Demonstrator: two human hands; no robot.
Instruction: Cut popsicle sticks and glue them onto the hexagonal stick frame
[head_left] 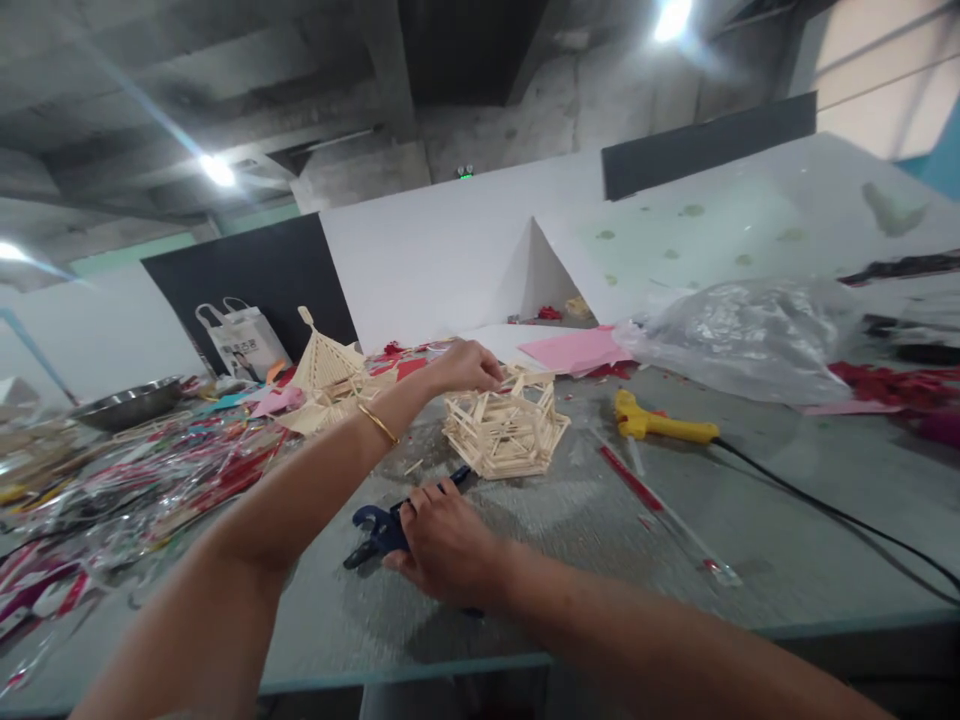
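A hexagonal, basket-like frame of pale wooden sticks (510,435) stands on the grey table. My left hand (466,366) reaches over its upper left edge, fingers bent down and closed; anything between the fingertips is hidden. My right hand (450,535) is wrapped round a dark blue hand tool (384,528) with a hooked end, lying low over the table in front of the frame. My palm covers much of the tool, so its exact kind is unclear. Left of the frame is a pointed, roof-like piece of wooden sticks (327,362).
A yellow glue gun (664,422) with a black cord lies at right, near a clear stick with a red section (631,478). Plastic-wrapped strips (172,490) crowd the left, with a metal bowl (131,402) behind. Pink paper (574,348) and a clear plastic bag (750,335) lie farther back.
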